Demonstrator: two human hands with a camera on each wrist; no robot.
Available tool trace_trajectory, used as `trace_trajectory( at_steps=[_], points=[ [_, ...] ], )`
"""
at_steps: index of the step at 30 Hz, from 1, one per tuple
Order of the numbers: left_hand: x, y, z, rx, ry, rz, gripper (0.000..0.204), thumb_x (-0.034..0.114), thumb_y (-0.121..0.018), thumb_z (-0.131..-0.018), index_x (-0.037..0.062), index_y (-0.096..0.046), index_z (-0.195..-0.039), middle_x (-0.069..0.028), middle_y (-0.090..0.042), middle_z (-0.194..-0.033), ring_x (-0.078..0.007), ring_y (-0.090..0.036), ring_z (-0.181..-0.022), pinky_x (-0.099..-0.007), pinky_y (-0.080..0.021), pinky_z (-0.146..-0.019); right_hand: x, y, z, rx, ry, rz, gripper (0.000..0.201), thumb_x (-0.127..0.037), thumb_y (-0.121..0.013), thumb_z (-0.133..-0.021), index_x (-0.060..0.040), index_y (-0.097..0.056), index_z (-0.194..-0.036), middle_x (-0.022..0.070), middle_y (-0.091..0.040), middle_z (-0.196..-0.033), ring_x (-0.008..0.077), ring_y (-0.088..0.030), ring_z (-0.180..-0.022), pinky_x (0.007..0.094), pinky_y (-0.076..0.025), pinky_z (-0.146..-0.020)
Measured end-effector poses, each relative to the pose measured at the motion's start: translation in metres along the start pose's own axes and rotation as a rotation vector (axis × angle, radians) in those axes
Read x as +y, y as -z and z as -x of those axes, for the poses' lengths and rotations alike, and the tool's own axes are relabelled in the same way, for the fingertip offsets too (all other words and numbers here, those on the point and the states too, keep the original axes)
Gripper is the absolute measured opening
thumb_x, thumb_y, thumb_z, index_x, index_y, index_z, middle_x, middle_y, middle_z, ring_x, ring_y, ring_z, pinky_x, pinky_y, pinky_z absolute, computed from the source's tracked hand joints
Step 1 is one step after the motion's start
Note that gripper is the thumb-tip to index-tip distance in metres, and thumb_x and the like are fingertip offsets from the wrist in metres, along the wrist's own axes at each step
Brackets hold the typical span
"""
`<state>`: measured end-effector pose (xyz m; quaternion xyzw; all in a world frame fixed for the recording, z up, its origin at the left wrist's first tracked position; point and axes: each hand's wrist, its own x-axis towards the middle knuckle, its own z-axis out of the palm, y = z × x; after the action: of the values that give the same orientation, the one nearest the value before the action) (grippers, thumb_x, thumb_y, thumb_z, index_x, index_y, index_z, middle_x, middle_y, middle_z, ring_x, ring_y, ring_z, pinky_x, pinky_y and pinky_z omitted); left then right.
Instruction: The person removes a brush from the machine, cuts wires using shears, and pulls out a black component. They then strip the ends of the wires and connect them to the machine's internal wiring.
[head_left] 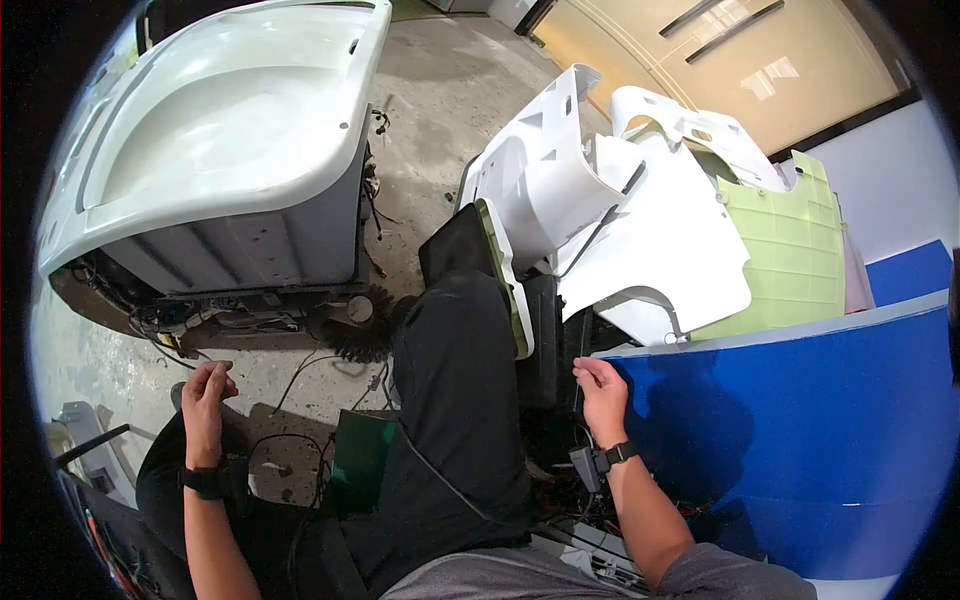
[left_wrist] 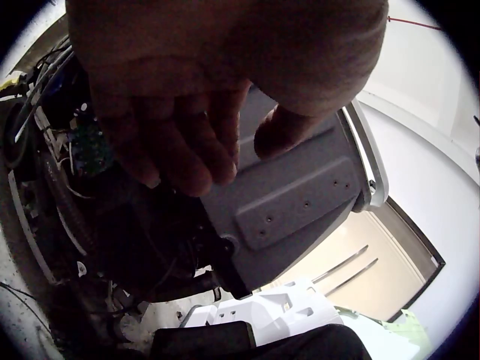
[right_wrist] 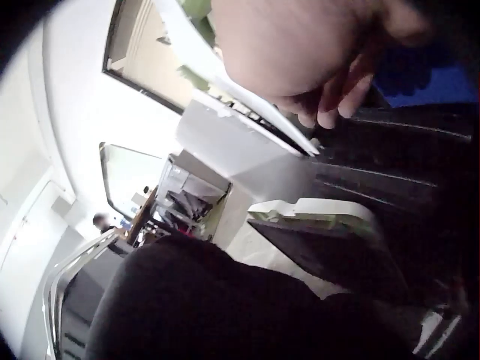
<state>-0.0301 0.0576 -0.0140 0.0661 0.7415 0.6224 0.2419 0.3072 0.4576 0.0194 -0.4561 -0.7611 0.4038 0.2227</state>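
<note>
right hand [right_wrist: 315, 52] blurred and cut off at top edge, fingertips' contact unclear

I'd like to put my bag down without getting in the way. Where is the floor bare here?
Bare concrete floor lies between the overturned white tub and the stacked white panels. It is crowded under the tub, where loose wires and a black brush lie, and around both hands: left hand, right hand.

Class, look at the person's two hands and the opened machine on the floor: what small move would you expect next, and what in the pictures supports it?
Probably the left hand reaches forward to the exposed wiring under the tipped machine. It hangs loosely curled, holding nothing, just short of those cables, while the right hand rests by the black part.
</note>
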Motion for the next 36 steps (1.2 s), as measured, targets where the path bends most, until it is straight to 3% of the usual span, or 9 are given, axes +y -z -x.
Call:
trace_trajectory(
  at_steps=[4,6,10,14,18,21,28,30,36],
  points=[
    [0.002,0.000,0.001,0.010,-0.009,0.007,0.024,0.024,-0.051,-0.088,0.0004,-0.058,-0.091,0.0010,-0.052,-0.070,-0.0084,-0.050,-0.068,-0.0222,-0.042,-0.066,-0.079,-0.024,0.007,-0.107,0.108,-0.165,0.013,-0.005,-0.057,-0.081,0.0003,-0.062,-0.092,0.0083,-0.065,-0.089,0.0130,-0.062,-0.077,0.0255,-0.048,-0.071],
    [-0.003,0.000,-0.001,0.001,-0.036,-0.006,0.025,0.023,-0.051,-0.088,0.0001,-0.059,-0.091,0.0007,-0.052,-0.070,-0.0083,-0.050,-0.067,-0.0221,-0.042,-0.065,-0.142,-0.035,0.010,-0.205,0.467,0.007,0.013,-0.005,-0.057,-0.081,-0.0009,-0.062,-0.092,0.0106,-0.065,-0.087,0.0167,-0.063,-0.076,0.0271,-0.049,-0.069],
    [0.000,-0.002,-0.001,0.031,-0.053,-0.021,0.024,0.023,-0.051,-0.088,0.0003,-0.059,-0.091,0.0005,-0.052,-0.069,-0.0080,-0.049,-0.065,-0.0217,-0.042,-0.063,-0.236,-0.082,0.019,-0.378,0.930,-0.081,0.011,-0.001,-0.060,-0.075,-0.0019,-0.062,-0.086,0.0111,-0.063,-0.080,0.0228,-0.062,-0.072,0.0287,-0.049,-0.064],
    [-0.004,0.003,0.004,0.051,-0.049,0.013,0.023,0.020,-0.050,-0.088,0.0000,-0.059,-0.093,0.0002,-0.052,-0.069,-0.0076,-0.049,-0.065,-0.0215,-0.042,-0.063,-0.268,-0.154,0.037,-0.543,1.061,-0.225,0.010,-0.002,-0.058,-0.071,-0.0024,-0.059,-0.081,0.0113,-0.061,-0.075,0.0285,-0.059,-0.072,0.0359,-0.047,-0.061],
    [0.009,-0.003,0.013,0.143,-0.048,0.023,0.022,0.015,-0.050,-0.086,-0.0027,-0.060,-0.096,-0.0021,-0.056,-0.073,-0.0095,-0.051,-0.067,-0.0235,-0.044,-0.064,-0.269,-0.215,0.043,-0.799,1.026,-0.155,0.012,-0.010,-0.053,-0.074,-0.0030,-0.060,-0.081,0.0134,-0.061,-0.075,0.0319,-0.058,-0.070,0.0376,-0.047,-0.062],
    [-0.004,0.001,0.009,0.148,-0.008,0.106,0.023,0.017,-0.055,-0.085,-0.0033,-0.060,-0.096,-0.0034,-0.058,-0.075,-0.0103,-0.053,-0.069,-0.0233,-0.043,-0.064,-0.254,-0.256,0.035,-0.994,0.874,-0.011,0.019,-0.015,-0.052,-0.077,-0.0052,-0.063,-0.089,0.0140,-0.063,-0.080,0.0308,-0.060,-0.074,0.0356,-0.048,-0.066],
    [0.007,0.000,0.010,0.152,-0.025,0.024,0.025,0.019,-0.054,-0.086,-0.0038,-0.058,-0.096,-0.0044,-0.059,-0.077,-0.0104,-0.056,-0.070,-0.0237,-0.046,-0.066,-0.177,-0.305,0.013,-0.982,0.708,0.100,0.020,-0.014,-0.056,-0.076,-0.0018,-0.063,-0.091,0.0124,-0.065,-0.079,0.0232,-0.062,-0.071,0.0306,-0.047,-0.063],
    [0.013,0.002,0.010,0.171,-0.001,-0.027,0.025,0.019,-0.054,-0.086,-0.0038,-0.058,-0.095,-0.0046,-0.060,-0.079,-0.0105,-0.056,-0.071,-0.0238,-0.046,-0.066,-0.151,-0.312,0.009,-1.032,0.451,0.158,0.021,-0.014,-0.056,-0.077,-0.0012,-0.063,-0.092,0.0118,-0.065,-0.079,0.0212,-0.062,-0.071,0.0302,-0.047,-0.065],
    [0.009,0.010,-0.003,0.396,-0.034,-0.001,0.024,0.016,-0.052,-0.086,-0.0029,-0.057,-0.100,-0.0047,-0.059,-0.084,-0.0119,-0.056,-0.074,-0.0254,-0.047,-0.068,-0.135,-0.319,0.015,-1.046,0.436,0.241,0.022,-0.015,-0.055,-0.078,-0.0006,-0.063,-0.092,0.0119,-0.065,-0.080,0.0201,-0.062,-0.074,0.0302,-0.047,-0.068]
  ],
)
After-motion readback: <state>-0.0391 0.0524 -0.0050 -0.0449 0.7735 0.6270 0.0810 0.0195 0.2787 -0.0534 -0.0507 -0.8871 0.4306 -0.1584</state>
